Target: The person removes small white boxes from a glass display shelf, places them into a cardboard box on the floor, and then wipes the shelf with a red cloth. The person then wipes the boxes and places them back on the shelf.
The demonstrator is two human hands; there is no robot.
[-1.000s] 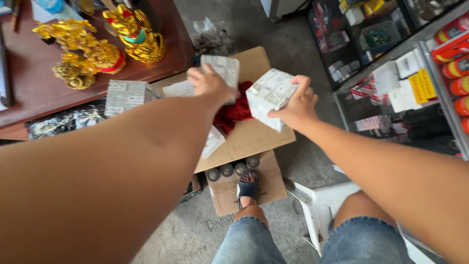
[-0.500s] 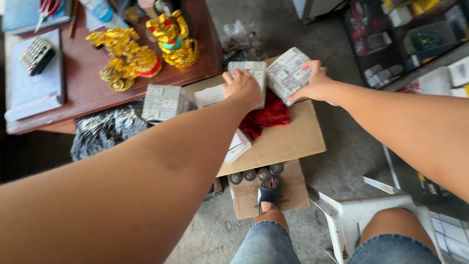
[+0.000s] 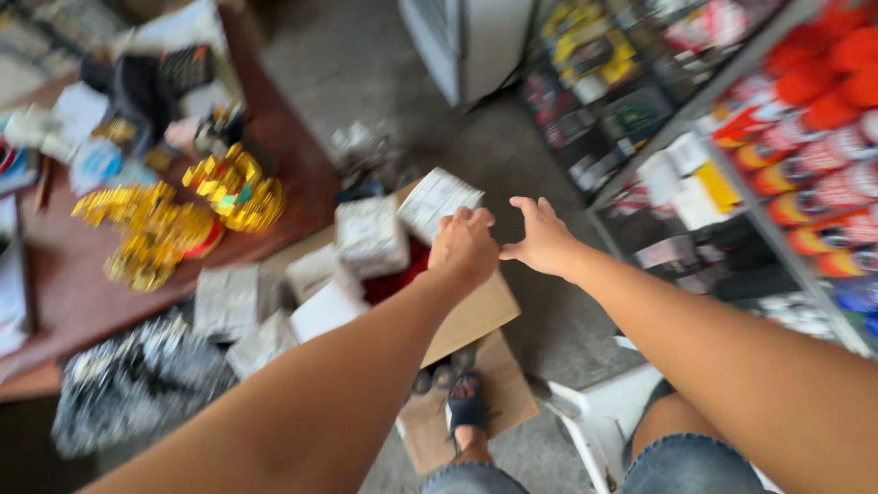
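Observation:
The view is motion-blurred. My left hand (image 3: 464, 245) is curled into a fist at the near corner of a tilted white patterned box (image 3: 437, 199) and seems to grip it, above an open cardboard carton (image 3: 476, 316). My right hand (image 3: 541, 238) is just to its right, fingers spread and holding nothing, its thumb close to my left hand. A second white box (image 3: 370, 236) rests on the carton next to something red (image 3: 393, 279). More white boxes (image 3: 320, 297) lie to the left.
A brown table (image 3: 55, 274) at left carries gold figurines (image 3: 160, 229) and clutter. Shelves of packaged goods (image 3: 786, 183) stand at right. A white plastic stool (image 3: 608, 416) and my sandalled foot (image 3: 468, 416) are below. A dark bag (image 3: 133, 380) lies on the floor.
My right hand has let go of the white box it held and now is open. My left hand has moved right, to a box. The camera swung, so the table shifted left.

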